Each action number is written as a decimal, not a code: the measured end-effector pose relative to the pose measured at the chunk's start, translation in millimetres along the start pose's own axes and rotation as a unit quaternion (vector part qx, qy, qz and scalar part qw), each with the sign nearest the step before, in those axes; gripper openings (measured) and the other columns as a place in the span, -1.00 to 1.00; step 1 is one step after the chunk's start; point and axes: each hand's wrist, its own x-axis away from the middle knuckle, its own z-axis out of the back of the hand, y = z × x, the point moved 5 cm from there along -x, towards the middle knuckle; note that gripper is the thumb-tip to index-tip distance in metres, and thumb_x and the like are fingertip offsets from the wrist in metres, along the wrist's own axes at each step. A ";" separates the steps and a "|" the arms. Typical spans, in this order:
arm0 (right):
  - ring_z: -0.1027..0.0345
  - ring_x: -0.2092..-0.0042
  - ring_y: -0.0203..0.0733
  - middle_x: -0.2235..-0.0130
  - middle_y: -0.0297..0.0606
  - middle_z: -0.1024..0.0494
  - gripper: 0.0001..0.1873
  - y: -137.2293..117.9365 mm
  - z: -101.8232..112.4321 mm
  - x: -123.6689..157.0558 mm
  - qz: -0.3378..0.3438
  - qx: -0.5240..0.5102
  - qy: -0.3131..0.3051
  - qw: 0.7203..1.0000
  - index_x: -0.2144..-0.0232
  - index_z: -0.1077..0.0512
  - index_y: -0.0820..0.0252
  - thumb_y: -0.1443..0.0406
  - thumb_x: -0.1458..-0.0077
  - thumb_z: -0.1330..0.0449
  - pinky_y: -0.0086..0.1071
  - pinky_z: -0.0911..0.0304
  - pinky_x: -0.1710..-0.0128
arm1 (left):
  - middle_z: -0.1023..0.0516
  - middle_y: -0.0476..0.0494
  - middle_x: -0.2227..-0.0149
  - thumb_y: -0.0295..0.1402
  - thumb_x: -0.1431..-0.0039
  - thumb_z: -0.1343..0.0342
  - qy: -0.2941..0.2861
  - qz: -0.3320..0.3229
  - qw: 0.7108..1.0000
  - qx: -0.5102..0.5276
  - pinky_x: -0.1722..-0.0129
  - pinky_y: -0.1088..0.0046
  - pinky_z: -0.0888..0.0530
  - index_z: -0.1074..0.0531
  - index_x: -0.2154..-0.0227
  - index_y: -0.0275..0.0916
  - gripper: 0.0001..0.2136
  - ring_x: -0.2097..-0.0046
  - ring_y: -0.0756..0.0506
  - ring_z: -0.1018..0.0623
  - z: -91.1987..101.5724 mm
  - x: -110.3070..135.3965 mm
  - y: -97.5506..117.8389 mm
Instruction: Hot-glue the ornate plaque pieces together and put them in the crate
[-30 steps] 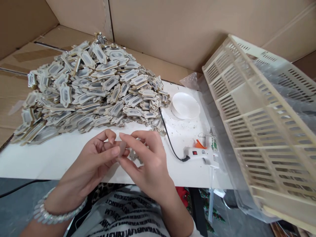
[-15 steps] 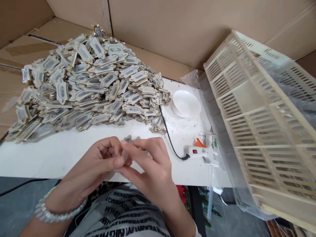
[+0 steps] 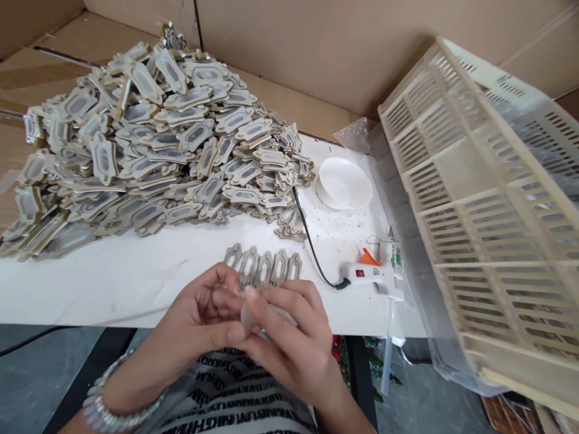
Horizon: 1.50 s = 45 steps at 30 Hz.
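Note:
My left hand [image 3: 205, 322] and my right hand [image 3: 289, 334] meet just in front of the table's near edge, fingers closed. Between their fingertips is a small pale flat piece [image 3: 246, 318], mostly covered by the fingers, so its kind is unclear. Right behind the hands, several ornate little frames [image 3: 265, 267] with elongated oval middles lie side by side in a row on the white table [image 3: 190, 274]. My fingers hide the lower part of that row.
A big heap of similar frames [image 3: 154, 150] covers the back left. To the right are a white bowl [image 3: 344, 184], a white glue gun [image 3: 373, 274] with a black cord, an orange piece [image 3: 370, 257] and a tall cream plastic crate [image 3: 474, 211]. Cardboard walls stand behind.
Both hands, still together on the pale piece, have moved down and slightly right, towards my body. The row of frames behind them now shows more fully. The view has shifted slightly.

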 end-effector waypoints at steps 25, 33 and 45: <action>-0.23 0.14 -0.19 0.23 -0.31 -0.55 -0.89 -5.8 -16.8 18.7 -0.011 0.150 0.190 0.970 0.24 -0.63 0.12 0.37 -0.19 -0.29 -0.34 -0.31 0.17 | -0.66 0.15 0.52 -0.31 0.14 -0.51 0.136 -0.122 0.983 -0.038 0.45 0.76 -0.52 -0.61 0.36 0.00 -0.75 0.54 0.11 -0.58 -2.4 -3.0 4.8; -0.18 0.23 -0.19 0.31 -0.31 -0.53 -0.84 -7.0 -15.1 19.1 -0.009 0.159 0.216 0.963 0.39 -0.64 0.00 0.35 -0.19 -0.29 -0.36 -0.28 0.28 | -0.70 0.11 0.46 -0.20 0.13 -0.50 0.156 -0.098 0.981 -0.064 0.40 0.71 -0.56 -0.64 0.36 0.07 -0.77 0.46 0.08 -0.65 -3.3 -1.7 1.0; -0.40 0.37 -0.32 0.40 -0.35 -0.56 -0.94 5.2 14.3 29.0 -0.093 0.064 0.223 0.968 0.30 -0.52 0.18 0.39 -0.24 -0.25 -0.33 -0.36 0.37 | -0.71 0.14 0.40 -0.22 0.02 -0.43 0.176 -0.197 0.938 -0.223 0.29 0.67 -0.60 -0.63 0.30 0.15 -0.81 0.37 -0.01 -0.70 -1.9 7.2 8.6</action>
